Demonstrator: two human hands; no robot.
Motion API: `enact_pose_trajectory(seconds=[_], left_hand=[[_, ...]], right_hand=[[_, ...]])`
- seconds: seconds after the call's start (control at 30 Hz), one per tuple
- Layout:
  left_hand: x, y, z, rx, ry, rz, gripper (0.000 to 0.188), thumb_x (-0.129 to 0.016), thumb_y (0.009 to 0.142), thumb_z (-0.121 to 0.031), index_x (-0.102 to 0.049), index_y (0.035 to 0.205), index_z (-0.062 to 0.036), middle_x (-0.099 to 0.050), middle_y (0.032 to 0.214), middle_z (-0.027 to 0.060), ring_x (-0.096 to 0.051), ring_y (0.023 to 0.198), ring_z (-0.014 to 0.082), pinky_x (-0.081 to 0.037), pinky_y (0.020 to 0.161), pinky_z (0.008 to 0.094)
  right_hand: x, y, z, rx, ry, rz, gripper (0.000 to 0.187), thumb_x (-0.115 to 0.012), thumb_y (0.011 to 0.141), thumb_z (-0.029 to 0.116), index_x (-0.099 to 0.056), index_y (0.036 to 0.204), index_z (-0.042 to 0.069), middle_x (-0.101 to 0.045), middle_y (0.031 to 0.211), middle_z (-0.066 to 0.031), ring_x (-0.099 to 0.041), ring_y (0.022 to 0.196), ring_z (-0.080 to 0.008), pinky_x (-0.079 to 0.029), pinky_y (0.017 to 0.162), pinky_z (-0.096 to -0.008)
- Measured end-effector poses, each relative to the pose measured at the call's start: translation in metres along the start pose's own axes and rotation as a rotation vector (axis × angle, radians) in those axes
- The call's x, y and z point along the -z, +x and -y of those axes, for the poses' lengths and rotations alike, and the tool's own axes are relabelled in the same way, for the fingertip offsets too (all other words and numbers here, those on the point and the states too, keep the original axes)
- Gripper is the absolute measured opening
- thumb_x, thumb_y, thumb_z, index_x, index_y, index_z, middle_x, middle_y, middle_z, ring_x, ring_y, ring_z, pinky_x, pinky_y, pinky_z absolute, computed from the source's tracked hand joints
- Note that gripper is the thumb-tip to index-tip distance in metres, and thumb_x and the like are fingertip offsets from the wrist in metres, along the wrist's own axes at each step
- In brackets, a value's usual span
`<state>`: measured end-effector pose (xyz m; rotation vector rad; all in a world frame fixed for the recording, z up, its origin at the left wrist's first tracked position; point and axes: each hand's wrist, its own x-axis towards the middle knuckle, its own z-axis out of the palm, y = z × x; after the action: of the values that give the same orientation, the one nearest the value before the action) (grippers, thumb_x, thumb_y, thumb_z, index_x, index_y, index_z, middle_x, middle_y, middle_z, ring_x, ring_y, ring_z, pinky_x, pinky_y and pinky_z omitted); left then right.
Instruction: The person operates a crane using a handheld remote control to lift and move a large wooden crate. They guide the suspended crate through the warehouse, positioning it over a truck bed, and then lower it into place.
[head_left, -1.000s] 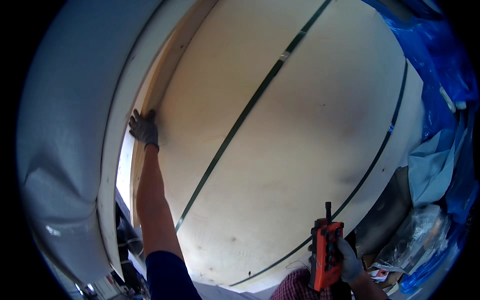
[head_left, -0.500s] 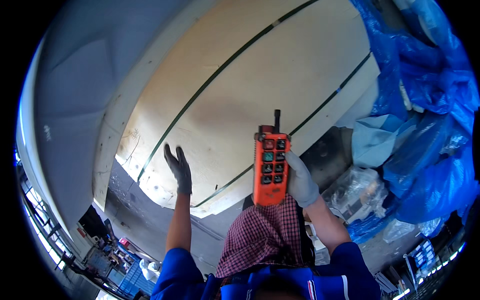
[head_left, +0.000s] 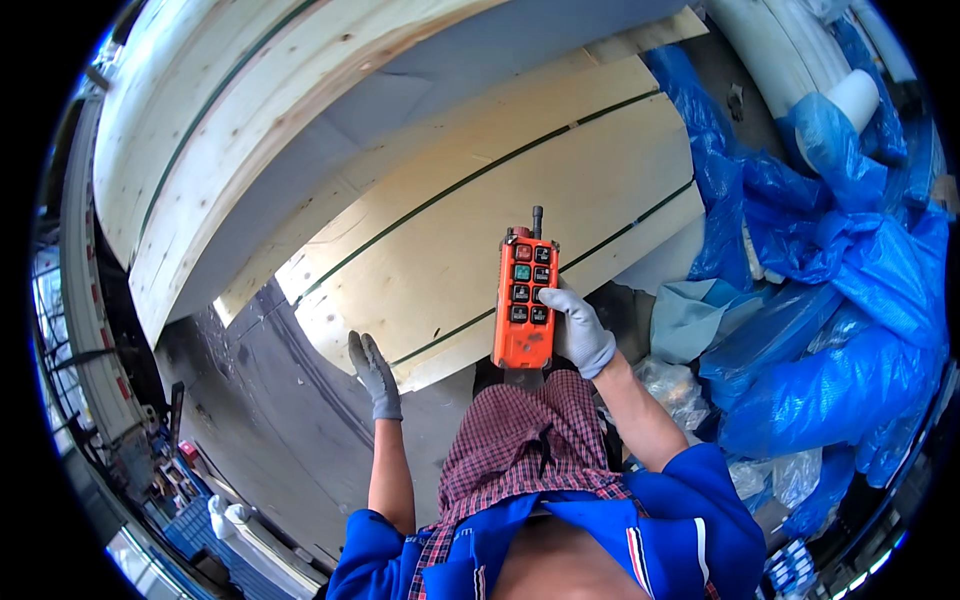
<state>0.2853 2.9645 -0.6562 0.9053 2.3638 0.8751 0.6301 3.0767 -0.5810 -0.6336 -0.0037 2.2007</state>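
Observation:
My right hand [head_left: 584, 335], in a grey glove, is wrapped round an orange handheld remote control [head_left: 524, 345] with a short black antenna. Its thumb lies on a button in the right-hand column; the other fingers are hidden behind the casing. To the left, my gloved left hand [head_left: 376, 376] is held out with its fingers stretched and nothing in it. That hand appears over the near corner of a pale plywood pack [head_left: 480, 220] bound with dark green straps. Whether it touches the wood, I cannot tell.
A second strapped wooden pack [head_left: 240, 130] with a grey underside looms at the upper left. Crumpled blue plastic sheeting [head_left: 820, 400] and clear wrap [head_left: 670, 392] lie at the right, below white rolls [head_left: 775, 45]. Grey floor [head_left: 250, 430] shows at the left.
My view has shifted, showing more of the upper-left wooden pack and blue sheeting. The right thumb has moved to a lower button. My left hand now appears lower, still open.

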Motion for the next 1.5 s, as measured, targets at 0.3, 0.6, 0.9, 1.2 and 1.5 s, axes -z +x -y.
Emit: enact_pose_trajectory(seconds=[0.3, 0.6, 0.9, 1.2, 1.5], left_hand=[[0.061, -0.015, -0.024, -0.02, -0.236, -0.095, 0.058, -0.045, 0.1, -0.036, -0.038, 0.136, 0.0082, -0.043, 0.139, 0.0218, -0.041, 0.129, 0.0291, -0.03, 0.108, 0.0359], [0.097, -0.009, -0.013, -0.033, -0.322, -0.192, 0.056, -0.046, 0.1, -0.035, -0.04, 0.134, 0.0093, -0.045, 0.137, 0.0221, -0.043, 0.127, 0.0289, -0.031, 0.108, 0.036], [0.11, 0.039, -0.052, -0.244, -0.32, -0.321, 0.055, -0.054, 0.096, -0.028, -0.039, 0.135, 0.0078, -0.043, 0.137, 0.0227, -0.041, 0.128, 0.0311, -0.032, 0.108, 0.0382], [0.139, 0.102, -0.197, -0.858, 0.45, -0.376, 0.087, -0.072, 0.077, -0.04, -0.03, 0.142, 0.0017, -0.032, 0.146, 0.0224, -0.029, 0.136, 0.0382, -0.024, 0.111, 0.0455], [0.095, 0.183, -0.231, -0.994, 0.756, -0.341, 0.092, -0.071, 0.073, -0.041, -0.028, 0.146, -0.0054, -0.028, 0.151, 0.0173, -0.028, 0.138, 0.0352, -0.024, 0.112, 0.0465]], right_hand=[[-0.086, -0.042, -0.017, 0.045, -0.311, 0.06, 0.053, -0.062, 0.081, 0.008, -0.044, 0.131, 0.01, -0.057, 0.108, -0.0027, -0.06, 0.099, -0.0148, -0.052, 0.088, -0.0336], [-0.12, -0.061, -0.044, -0.003, -0.288, 0.109, 0.057, -0.063, 0.082, 0.007, -0.041, 0.135, 0.006, -0.057, 0.112, -0.0034, -0.059, 0.102, -0.0154, -0.05, 0.091, -0.0336], [-0.125, -0.057, -0.05, 0.04, -0.393, 0.129, 0.05, -0.064, 0.084, 0.006, -0.046, 0.13, 0.006, -0.059, 0.111, -0.0031, -0.06, 0.1, -0.0155, -0.051, 0.09, -0.0331], [-0.133, -0.061, -0.025, 0.114, -0.376, 0.081, 0.048, -0.064, 0.083, 0.008, -0.048, 0.128, 0.003, -0.061, 0.112, -0.0088, -0.062, 0.1, -0.0207, -0.051, 0.09, -0.0355], [-0.101, -0.068, 0.002, 0.148, -0.309, 0.046, 0.047, -0.06, 0.081, 0.002, -0.048, 0.127, 0.004, -0.061, 0.108, -0.005, -0.062, 0.098, -0.0175, -0.051, 0.09, -0.0338]])
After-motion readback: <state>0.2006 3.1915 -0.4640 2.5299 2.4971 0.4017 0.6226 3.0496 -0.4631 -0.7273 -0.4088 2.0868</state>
